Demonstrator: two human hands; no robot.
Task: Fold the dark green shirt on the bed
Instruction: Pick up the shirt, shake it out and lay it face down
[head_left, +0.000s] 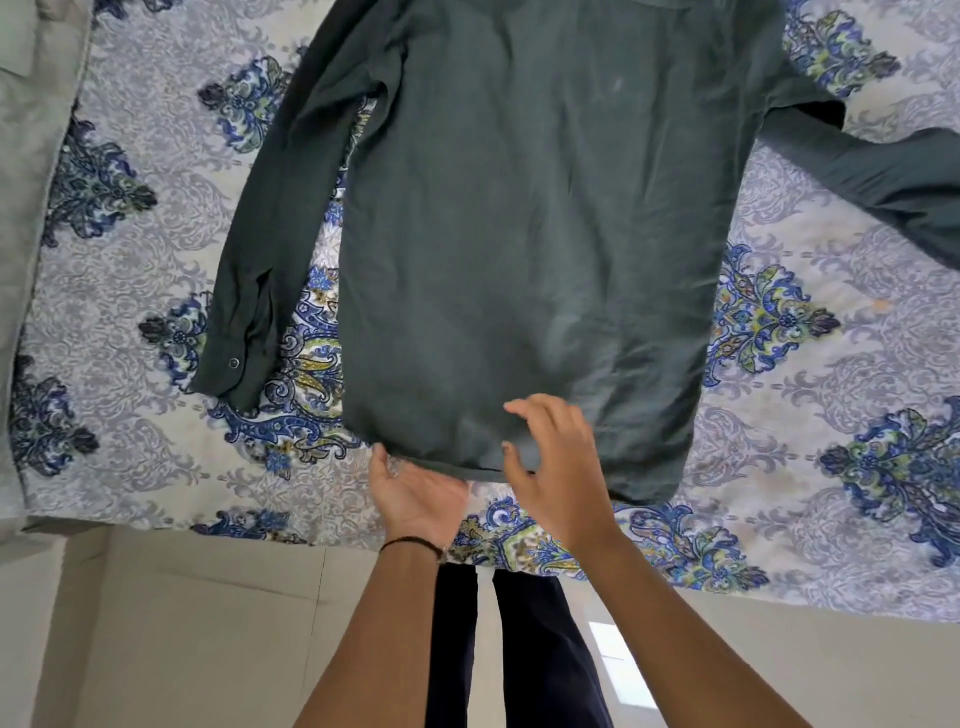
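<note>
Shirt (519, 234) lies flat mid-frame on the bed (831, 467); left hand (415, 499) open, palm-up under the hem, right hand (558, 467) spread loosely above it, gripping nothing.

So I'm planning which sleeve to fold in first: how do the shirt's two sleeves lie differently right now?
The sleeve at image left runs down alongside the shirt body, nearly parallel; the sleeve at image right splays out sideways, away from it. The left one's buttoned cuff is visible; the right one's cuff is out of frame. Both lie flat on the patterned bedsheet, neither folded in yet.
</note>
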